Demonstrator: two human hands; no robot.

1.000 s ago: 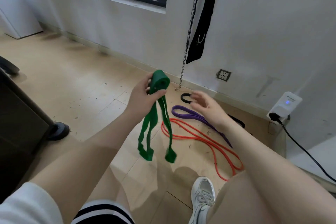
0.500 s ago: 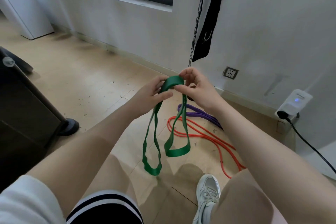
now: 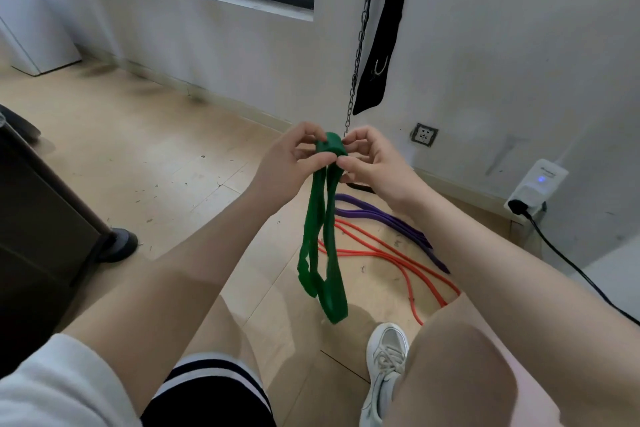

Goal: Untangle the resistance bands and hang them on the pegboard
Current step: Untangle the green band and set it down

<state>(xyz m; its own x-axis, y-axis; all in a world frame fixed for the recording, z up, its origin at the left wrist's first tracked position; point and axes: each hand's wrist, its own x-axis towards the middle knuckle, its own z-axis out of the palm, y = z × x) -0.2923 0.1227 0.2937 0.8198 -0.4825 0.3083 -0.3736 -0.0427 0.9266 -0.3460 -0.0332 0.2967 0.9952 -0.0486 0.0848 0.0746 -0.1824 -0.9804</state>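
Both hands up front on the green resistance band (image 3: 323, 218): left hand (image 3: 289, 163) and right hand (image 3: 374, 166) each pinch the folded top bend between thumb and fingertips, so both grips are clenched on it. The rest hangs free in doubled loops, bottoms above the wooden floor (image 3: 156, 149), clear of it as far as I can tell. I read it as flat rubber: light, floppy, stretchy, tacky enough not to slip, not fragile. Best hold is where I am now, at the top fold; I'd separate layers there and let gravity drop the loops out rather than pull, since tension would tighten any twist. Purple band (image 3: 388, 218) and orange band (image 3: 398, 263) lie on the floor just behind, overlapping, untouched. No pegboard in view.
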